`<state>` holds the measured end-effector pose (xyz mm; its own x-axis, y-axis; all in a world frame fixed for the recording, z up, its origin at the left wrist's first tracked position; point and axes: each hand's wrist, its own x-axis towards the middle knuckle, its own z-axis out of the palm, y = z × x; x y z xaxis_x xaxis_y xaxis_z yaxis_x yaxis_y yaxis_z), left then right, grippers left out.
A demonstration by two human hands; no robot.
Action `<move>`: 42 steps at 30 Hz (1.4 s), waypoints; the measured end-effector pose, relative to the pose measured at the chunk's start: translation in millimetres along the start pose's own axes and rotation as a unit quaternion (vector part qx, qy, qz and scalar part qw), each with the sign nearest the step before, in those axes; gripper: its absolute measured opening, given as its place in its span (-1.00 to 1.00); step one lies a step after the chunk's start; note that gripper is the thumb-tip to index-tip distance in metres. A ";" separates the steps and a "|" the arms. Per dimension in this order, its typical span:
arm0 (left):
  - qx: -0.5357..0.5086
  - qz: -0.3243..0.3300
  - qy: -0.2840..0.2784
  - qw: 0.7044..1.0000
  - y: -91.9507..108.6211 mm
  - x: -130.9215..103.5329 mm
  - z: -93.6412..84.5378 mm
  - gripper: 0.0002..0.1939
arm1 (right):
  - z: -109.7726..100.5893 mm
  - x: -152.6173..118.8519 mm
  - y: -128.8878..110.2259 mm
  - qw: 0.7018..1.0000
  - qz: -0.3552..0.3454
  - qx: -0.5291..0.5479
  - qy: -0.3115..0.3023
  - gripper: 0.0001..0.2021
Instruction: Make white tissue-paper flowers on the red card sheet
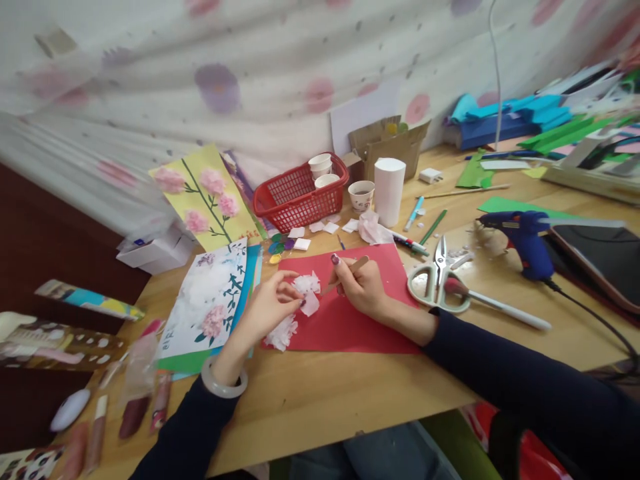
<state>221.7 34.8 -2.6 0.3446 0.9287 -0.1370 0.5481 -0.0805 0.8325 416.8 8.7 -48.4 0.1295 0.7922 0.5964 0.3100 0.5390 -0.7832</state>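
Note:
My left hand (pixel 276 301) pinches a ruffled white paper flower (pixel 307 291) between its fingertips, just above a red sheet of paper (pixel 360 332). My right hand (pixel 364 288) is closed around a slim tan stick (pixel 359 264) with a flat upper end. Its lower end points toward the flower; whether it touches the petals I cannot tell. A second white paper flower (pixel 281 333) lies at the red sheet's lower left corner. Scissors (pixel 438 277) with pale handles lie right of my right hand, beside a white-handled brush (pixel 500 309).
A red basket (pixel 300 207) with paper cups stands at the back, near a cup of dark liquid (pixel 361 197) and a white cylinder (pixel 389 193). A blue glue gun (pixel 525 237) lies right, its cord trailing. Flower pictures (pixel 203 200) and cosmetic tubes (pixel 161 400) are at left.

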 end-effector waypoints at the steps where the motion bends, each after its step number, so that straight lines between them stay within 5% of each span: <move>1: 0.006 0.010 0.006 1.000 -3.4 2.7 3.2 -0.55 | -0.1 -0.2 -0.5 1.000 -0.002 0.001 -0.010 -0.39; 7: 0.046 0.060 0.036 0.997 -19.0 12.8 8.3 -0.58 | 6.2 -1.9 3.4 0.991 -0.049 -0.052 -0.115 -0.46; 13: 0.093 0.114 0.077 0.986 -23.0 3.7 3.7 -0.57 | 10.0 -3.8 10.9 0.983 -0.089 -0.107 -0.117 -0.51; 22: 0.322 0.079 0.020 0.943 -43.7 -10.0 -2.3 -0.13 | 12.4 -8.5 13.6 0.975 -0.077 -0.139 -0.157 -0.54; 31: 0.343 0.084 -0.010 0.935 -50.2 -8.8 -2.8 -0.15 | 16.6 -12.8 14.5 0.958 -0.139 -0.194 -0.158 -0.58; 42: 0.299 0.088 0.008 0.950 -45.8 -9.3 -1.6 -0.18 | 14.3 -10.8 10.3 0.963 -0.114 -0.140 -0.200 -0.58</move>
<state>192.1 30.5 -38.6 0.4617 0.8870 -0.0121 0.8200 -0.4215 0.3872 405.1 9.9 -65.3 -0.3281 0.7392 0.5882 0.5371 0.6582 -0.5275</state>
